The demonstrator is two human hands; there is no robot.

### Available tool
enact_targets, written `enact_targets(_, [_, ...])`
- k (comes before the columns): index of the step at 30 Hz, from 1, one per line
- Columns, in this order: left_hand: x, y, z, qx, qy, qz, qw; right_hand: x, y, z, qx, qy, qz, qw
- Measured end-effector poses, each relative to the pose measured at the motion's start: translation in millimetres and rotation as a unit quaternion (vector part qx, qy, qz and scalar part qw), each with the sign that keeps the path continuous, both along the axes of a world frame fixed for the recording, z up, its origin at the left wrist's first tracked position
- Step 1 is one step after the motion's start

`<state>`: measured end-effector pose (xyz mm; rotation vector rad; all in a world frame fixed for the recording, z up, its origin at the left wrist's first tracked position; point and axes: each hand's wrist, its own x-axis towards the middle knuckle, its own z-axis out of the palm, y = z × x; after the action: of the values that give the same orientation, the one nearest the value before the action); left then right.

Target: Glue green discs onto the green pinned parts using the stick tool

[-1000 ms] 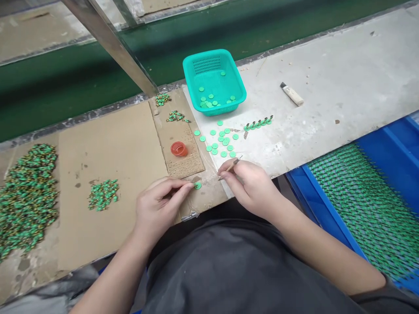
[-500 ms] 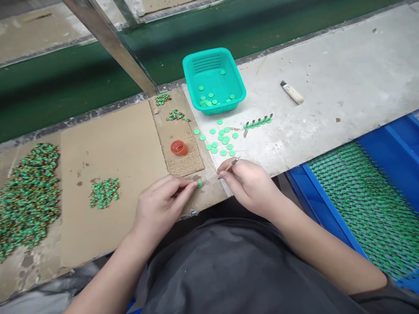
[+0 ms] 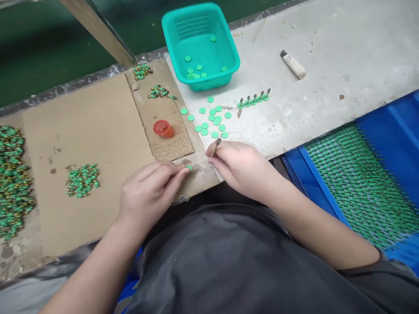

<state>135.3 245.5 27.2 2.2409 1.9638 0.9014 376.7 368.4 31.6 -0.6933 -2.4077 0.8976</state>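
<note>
My left hand (image 3: 152, 185) pinches a small green disc (image 3: 189, 167) between thumb and fingertips, just above the near edge of the bench. My right hand (image 3: 240, 168) is closed around a thin wooden-handled tool (image 3: 214, 148), its dark end pointing up and away; whatever is at its lower end is hidden by the fingers. A gap separates the tool from the disc. Beyond my hands lie several loose green discs (image 3: 215, 134) with small holes. An orange-red cup (image 3: 163, 128) stands on a cardboard piece (image 3: 173, 150) in front of my left hand.
A teal basket (image 3: 203, 48) holds several discs. Right of it stand discs with upright dark figures (image 3: 254, 99) and a pale-handled blade tool (image 3: 293, 65). Green-and-gold pieces (image 3: 83, 180) lie heaped on cardboard at left. A blue tray (image 3: 327, 196) full of green pieces is at right.
The view has shifted, so the bench items appear higher and further left. The tool in my right hand has swung more upright. My left hand keeps the disc, now seen more edge-on.
</note>
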Motion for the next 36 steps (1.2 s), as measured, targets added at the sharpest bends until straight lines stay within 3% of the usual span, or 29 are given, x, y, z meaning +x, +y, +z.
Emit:
enact_targets(6, [1,4,-5.8,0.005,-0.057,0.005,0.998,-16,-6,-11.9,-0.053,0.058,0.025,0.997])
enact_targets(13, [1,6,-9.1,0.002,-0.101,0.020,0.995,-32,-13,-20.1,-0.032,0.064,0.045,0.996])
enact_targets(23, [-1,6,-12.4,0.027,-0.104,-0.027,0.994,-35,-14,-19.6,-0.009,0.038,0.045,0.998])
enact_targets(36, [-2,4,-17.3,0.038,-0.104,-0.020,0.994,-38,-15,-19.3,-0.007,0.085,0.041,0.996])
